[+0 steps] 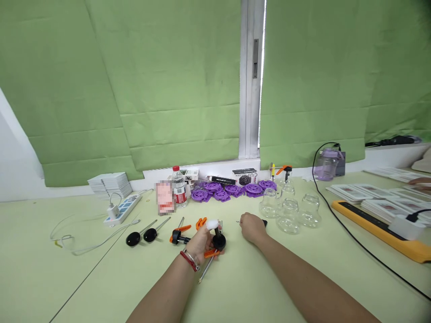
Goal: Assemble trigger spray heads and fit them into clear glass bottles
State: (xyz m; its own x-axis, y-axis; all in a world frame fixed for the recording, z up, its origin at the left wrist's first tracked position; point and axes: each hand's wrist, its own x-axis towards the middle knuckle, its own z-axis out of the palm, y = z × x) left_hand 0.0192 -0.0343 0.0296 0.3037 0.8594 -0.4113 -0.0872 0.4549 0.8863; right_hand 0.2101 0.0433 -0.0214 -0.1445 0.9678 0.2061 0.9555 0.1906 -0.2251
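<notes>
My left hand (199, 244) is closed around a black stemmed part with a round cap (218, 242). Something white (212, 224) covers or sits at its thumb tip; I cannot tell which. An orange lever (211, 253) shows under the fingers, with a thin metal rod (206, 269) slanting down below. My right hand (252, 228) rests on the table with curled fingers. A tiny metal piece (238, 221) lies by its fingertips, and a black object (265, 223) peeks out behind it. What the right fingers hold is hidden. More orange levers (201, 223) lie beyond the left hand.
Several clear glass jars (288, 217) stand to the right. Purple parts (222, 194) are piled behind, beside a water bottle (179, 188). Black-knobbed rods (134, 238) and a black-and-orange assembly (177, 236) lie left. A black cable (350, 233) crosses the right side.
</notes>
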